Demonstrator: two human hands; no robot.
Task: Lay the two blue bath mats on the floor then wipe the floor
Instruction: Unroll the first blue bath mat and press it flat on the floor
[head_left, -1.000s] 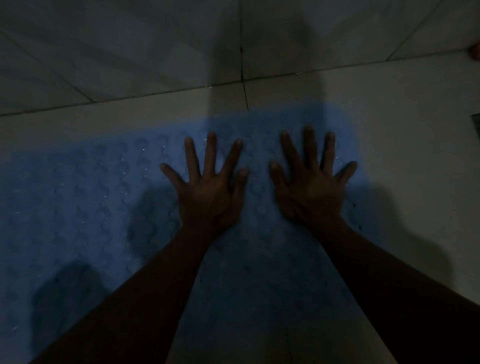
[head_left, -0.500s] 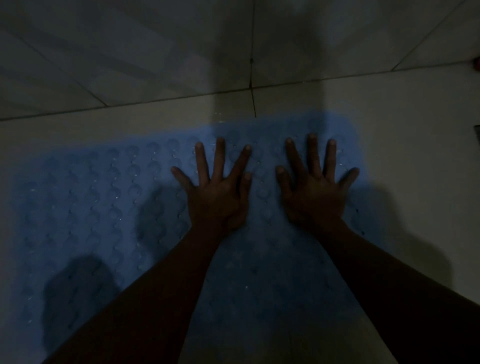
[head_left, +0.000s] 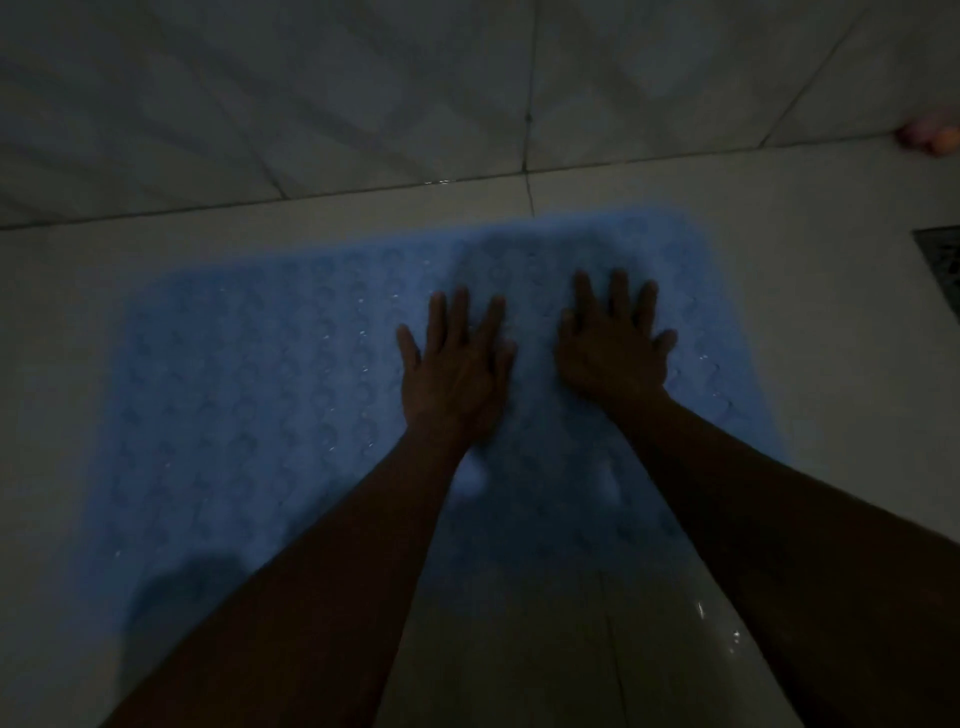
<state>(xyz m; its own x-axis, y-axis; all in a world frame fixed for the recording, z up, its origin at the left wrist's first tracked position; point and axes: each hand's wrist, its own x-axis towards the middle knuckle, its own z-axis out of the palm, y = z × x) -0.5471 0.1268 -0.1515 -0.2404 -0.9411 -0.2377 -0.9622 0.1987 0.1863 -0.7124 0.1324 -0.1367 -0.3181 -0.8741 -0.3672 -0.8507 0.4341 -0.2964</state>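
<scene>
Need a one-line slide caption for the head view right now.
Left hand and right hand press flat on a blue bath mat on the tiled floor.

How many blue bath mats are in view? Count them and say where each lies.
1. The blue bath mat lies flat on the tiled floor, under both hands. A second may be out of frame.

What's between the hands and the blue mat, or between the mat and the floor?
Nothing visible. The left hand and right hand lie flat, fingers spread, directly on the blue bath mat. The mat lies spread on the tiled floor with no lump showing, though the picture is dim.
</scene>
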